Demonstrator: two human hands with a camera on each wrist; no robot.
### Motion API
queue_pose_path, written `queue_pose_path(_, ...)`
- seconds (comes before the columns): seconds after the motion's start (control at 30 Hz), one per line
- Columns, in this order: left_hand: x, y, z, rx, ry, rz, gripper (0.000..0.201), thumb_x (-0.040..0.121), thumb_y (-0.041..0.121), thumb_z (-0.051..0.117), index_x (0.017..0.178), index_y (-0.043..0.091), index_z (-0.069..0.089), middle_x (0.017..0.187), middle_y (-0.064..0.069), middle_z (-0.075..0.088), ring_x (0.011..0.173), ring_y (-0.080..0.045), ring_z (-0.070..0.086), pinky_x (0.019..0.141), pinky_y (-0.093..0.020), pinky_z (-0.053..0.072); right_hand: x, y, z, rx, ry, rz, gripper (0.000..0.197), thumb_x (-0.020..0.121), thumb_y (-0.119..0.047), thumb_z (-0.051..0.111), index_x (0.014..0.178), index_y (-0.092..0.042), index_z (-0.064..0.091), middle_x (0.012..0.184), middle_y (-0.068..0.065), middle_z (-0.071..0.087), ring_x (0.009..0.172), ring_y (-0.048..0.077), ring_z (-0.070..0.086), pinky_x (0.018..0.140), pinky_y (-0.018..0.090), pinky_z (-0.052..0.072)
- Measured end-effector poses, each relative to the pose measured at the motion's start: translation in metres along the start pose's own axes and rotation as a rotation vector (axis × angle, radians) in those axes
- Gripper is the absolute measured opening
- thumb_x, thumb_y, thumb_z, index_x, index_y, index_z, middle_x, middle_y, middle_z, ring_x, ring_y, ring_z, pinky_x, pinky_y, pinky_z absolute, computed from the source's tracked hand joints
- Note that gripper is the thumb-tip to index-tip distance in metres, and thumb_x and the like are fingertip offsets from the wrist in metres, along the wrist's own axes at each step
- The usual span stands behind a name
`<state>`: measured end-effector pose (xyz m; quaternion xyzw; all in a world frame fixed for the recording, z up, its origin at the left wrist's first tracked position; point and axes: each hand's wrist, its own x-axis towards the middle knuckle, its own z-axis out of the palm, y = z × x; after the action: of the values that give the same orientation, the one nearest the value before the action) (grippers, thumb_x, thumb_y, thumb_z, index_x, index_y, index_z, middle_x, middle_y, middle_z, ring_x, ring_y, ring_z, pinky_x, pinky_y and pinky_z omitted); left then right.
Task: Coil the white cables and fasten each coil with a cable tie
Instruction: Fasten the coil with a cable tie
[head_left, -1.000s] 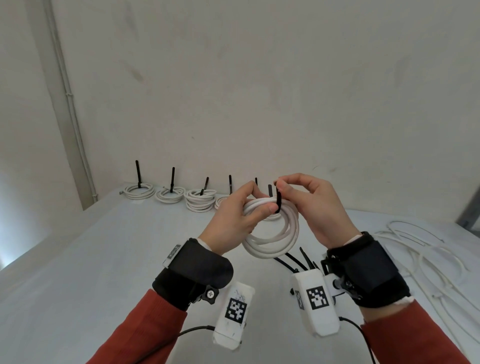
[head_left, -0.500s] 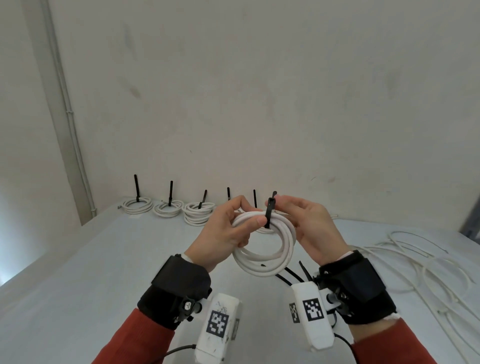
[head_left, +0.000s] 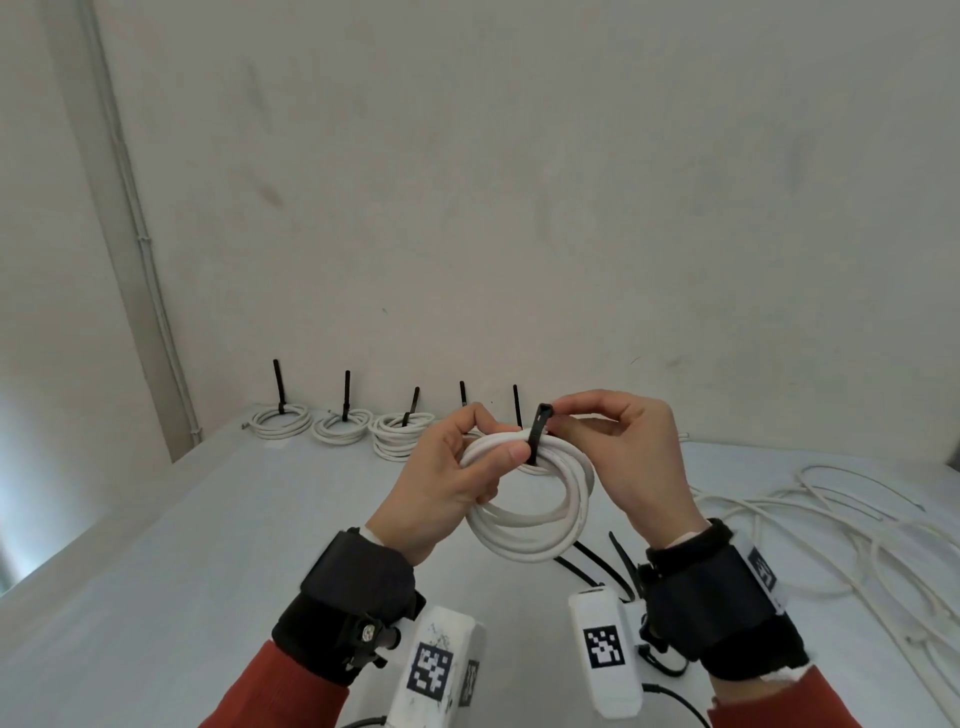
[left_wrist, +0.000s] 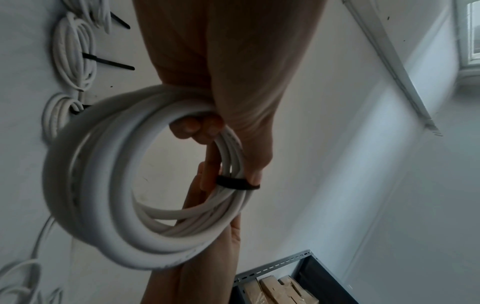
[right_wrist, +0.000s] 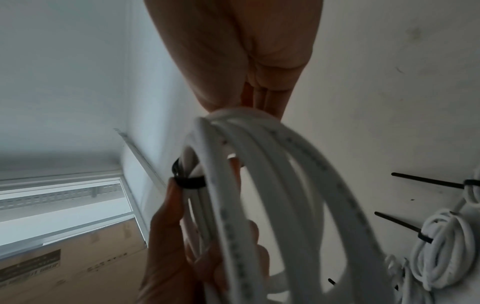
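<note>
At back of table (head_left: 156, 571): finished coils (head_left: 343, 431), already tied. Gripping next coil (head_left: 530, 530) above table with left hand (head_left: 441, 488); pinching cable tie (head_left: 537, 431) looped round it with right hand (head_left: 623, 457), probably not pulled tight. Left to do: loose cables (head_left: 831, 519) at right.

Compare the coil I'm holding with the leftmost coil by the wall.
The held coil is off the table in the left hand; the leftmost coil lies flat on it. The held coil's tie is pinched by the right hand; the leftmost coil's tie stands free. Both are white with black ties.
</note>
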<state>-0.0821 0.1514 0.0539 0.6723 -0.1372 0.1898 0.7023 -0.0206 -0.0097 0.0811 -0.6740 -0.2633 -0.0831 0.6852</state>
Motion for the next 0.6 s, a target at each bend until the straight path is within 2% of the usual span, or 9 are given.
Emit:
queue_pose_path(0.13,-0.0004,0.0005,0.0037,0.012,-0.007,0.001,0.028,0.078,0.019,0.070,0.080,0.007,0.045,0.063,0.009,0.059,0.050,-0.013,0.037,0.050,-0.024,0.034,-0.0033,-0.0051,-0.0018,0.023,-0.023,-0.058,0.017,0.081,0.004,0.069,0.080,-0.012,0.076,0.073,0.004,0.075,0.067,0.017,0.072,0.063,0.021,0.054)
queue_pose_path(0.27,-0.0012,0.0001,0.0035,0.022,0.005,0.014,0.024,0.077,0.019,0.068,0.078,0.010,0.046,0.060,0.006,0.056,0.050,-0.013,0.039,0.050,-0.023,0.036,-0.0024,-0.0044,-0.0034,0.036,-0.009,-0.063,0.014,0.079,0.002,0.072,0.080,-0.012,0.075,0.076,0.006,0.075,0.069,0.025,0.072,0.068,0.030,0.058)
queue_pose_path(0.33,-0.0011,0.0009,0.0031,0.018,0.010,0.026,0.024,0.077,0.020,0.068,0.079,0.010,0.046,0.058,0.004,0.054,0.049,-0.012,0.041,0.050,-0.022,0.037,-0.0012,-0.0021,-0.0031,0.028,0.012,-0.047,0.012,0.078,-0.002,0.074,0.079,-0.014,0.075,0.075,0.006,0.075,0.069,0.025,0.072,0.067,0.031,0.057)
queue_pose_path(0.47,-0.0014,0.0040,0.0021,0.018,0.000,0.056,0.032,0.072,0.031,0.073,0.079,0.010,0.050,0.057,0.004,0.054,0.049,-0.011,0.043,0.049,-0.020,0.038,-0.0020,-0.0021,-0.0035,0.022,-0.006,-0.059,0.014,0.078,-0.001,0.074,0.078,-0.015,0.075,0.074,0.006,0.075,0.070,0.023,0.072,0.067,0.028,0.055)
queue_pose_path(0.6,-0.0011,0.0047,0.0025,0.018,0.003,0.049,0.031,0.078,0.023,0.073,0.082,0.006,0.048,0.059,0.007,0.058,0.049,-0.010,0.042,0.049,-0.020,0.038,-0.0042,-0.0058,-0.0037,0.031,-0.021,-0.123,0.013,0.078,0.002,0.073,0.080,-0.010,0.076,0.079,0.004,0.075,0.076,0.021,0.073,0.070,0.027,0.056)
